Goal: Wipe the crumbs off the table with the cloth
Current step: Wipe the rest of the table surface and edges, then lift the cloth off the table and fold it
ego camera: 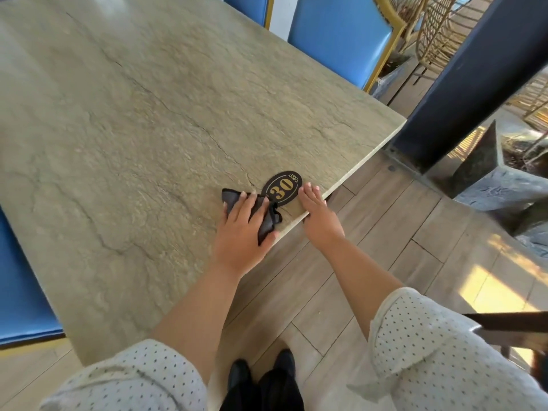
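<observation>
A dark cloth (268,219) lies crumpled on the stone-patterned table (148,129), close to its right edge. My left hand (241,232) presses flat on the cloth with straight fingers, the thumb at the table's edge. My right hand (318,216) rests over the table's edge just right of the cloth, fingers straight, fingertips on the tabletop. A black oval number plate (281,186) marked 30 lies between the two hands. I cannot make out any crumbs on the mottled surface.
Blue padded chairs stand at the far side (341,37) and at the near left (20,292). A dark pillar (462,84) rises just right of the table's corner, with a stone planter (489,185) beyond it. Wooden floor (385,247) lies to the right.
</observation>
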Available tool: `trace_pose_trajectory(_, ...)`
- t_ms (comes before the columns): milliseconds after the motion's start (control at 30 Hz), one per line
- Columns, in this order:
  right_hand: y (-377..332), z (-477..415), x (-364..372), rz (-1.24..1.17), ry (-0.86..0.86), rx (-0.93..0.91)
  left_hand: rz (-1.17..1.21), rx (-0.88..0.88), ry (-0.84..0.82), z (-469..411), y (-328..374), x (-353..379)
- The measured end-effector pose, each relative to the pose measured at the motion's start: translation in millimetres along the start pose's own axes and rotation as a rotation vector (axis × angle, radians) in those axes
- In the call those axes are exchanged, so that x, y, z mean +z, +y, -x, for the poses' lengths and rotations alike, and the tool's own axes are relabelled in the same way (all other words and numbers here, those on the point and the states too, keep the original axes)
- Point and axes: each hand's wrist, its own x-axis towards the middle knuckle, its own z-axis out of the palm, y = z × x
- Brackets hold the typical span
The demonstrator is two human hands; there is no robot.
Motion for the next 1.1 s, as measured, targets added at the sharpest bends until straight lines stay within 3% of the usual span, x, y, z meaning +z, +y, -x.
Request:
trace_pose_trajectory(233,-5.8,24.5,-10.5,-0.205,-0.005,0.024,0.149,0.263,-0.065,35.1,9.7,-1.6)
trace_pose_trajectory(333,-4.2,47.7,-10.9,-0.37,0.027,0.089,0.301,0.271,-0.201,43.8,19.5,-14.9)
trace_pose_trajectory(400,-2.0,62.0,-13.3,-0.422,0.061,0.138,0.483,0.149,-0.365,46.3,30.8,-30.0)
trace_pose_trajectory(500,2.6,75.9,-13.9,-0.49,0.023,0.176,0.926,-0.204,-0.574,44.3,47.1,-52.2)
trace_pose_trajectory(667,-0.4,89.2,-13.5,-0.825,-0.135,0.255,1.415,-0.663,-0.414,37.9,51.1,-67.8)
trace_pose_trajectory(867,-28.0,102.6,-22.0,-1.2,-0.225,0.186,1.748,-0.788,-0.409,37.1,44.1,-86.3)
trace_pose_trajectory(967,-47.8,109.1,-25.5,-1.144,-0.227,0.134,1.865,-0.835,-0.466,38.9,32.9,-91.0)
trace_pose_trajectory(1100,-60.9,116.2,-17.8,-1.021,-0.365,0.073,1.931,-0.854,-0.538,42.2,17.8,-99.0)
